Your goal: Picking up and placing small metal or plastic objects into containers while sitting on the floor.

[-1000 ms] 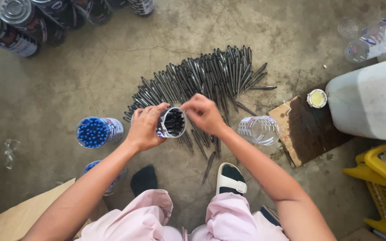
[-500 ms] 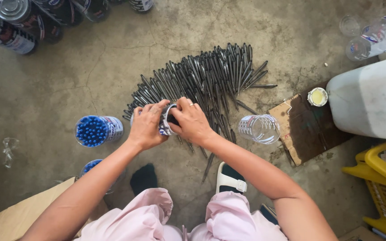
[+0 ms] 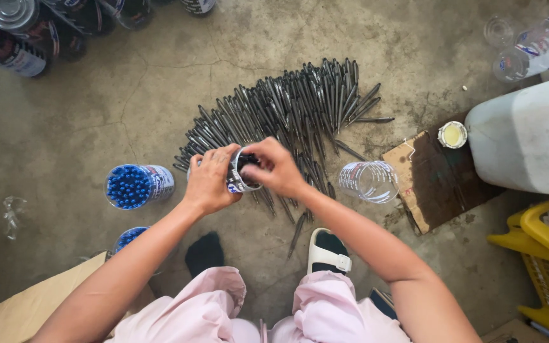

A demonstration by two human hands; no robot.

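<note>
The left hand (image 3: pixel 208 181) grips the clear cup (image 3: pixel 241 173) of dark pens, mouth tilted rightward; the right hand (image 3: pixel 277 168) closes fingers over its rim; the pen pile (image 3: pixel 287 108) lies just beyond.

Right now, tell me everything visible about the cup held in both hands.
The cup is a small clear plastic cylinder with a printed band of white and blue around its wall. It is packed with dark pens, their ends showing at the open mouth. It is held above the concrete floor, tilted on its side with the mouth toward the right hand, whose fingers cover the opening. The left hand wraps its wall. Behind it lies the pile of dark pens.
</note>
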